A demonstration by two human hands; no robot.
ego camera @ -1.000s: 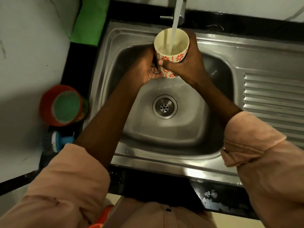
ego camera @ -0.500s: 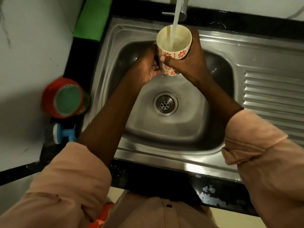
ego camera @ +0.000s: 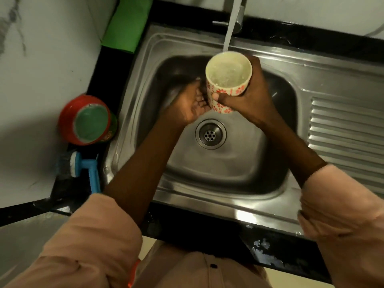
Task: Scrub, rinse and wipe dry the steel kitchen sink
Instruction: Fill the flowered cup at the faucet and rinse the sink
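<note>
The steel sink (ego camera: 218, 169) fills the middle of the head view, its round drain (ego camera: 210, 134) at the centre of the basin. My right hand (ego camera: 249, 98) grips a cream cup with red flowers (ego camera: 220, 90) above the basin's far side. The cup is upright and nearly full of water. A stream of water (ego camera: 229, 28) runs from the tap (ego camera: 239, 17) and reaches the cup's far rim. My left hand (ego camera: 191, 107) lies palm up just left of the cup, fingers relaxed, fingertips close to its side.
A ribbed draining board (ego camera: 342, 125) forms the sink's right part. On the black counter to the left stand a red tub of green paste (ego camera: 87, 121) and a blue-handled brush (ego camera: 89, 169). A green cloth (ego camera: 126, 23) lies at the far left corner.
The cup has filled up and come down and toward me a little. My left hand has let go of the cup's side and turned palm up beside it.
</note>
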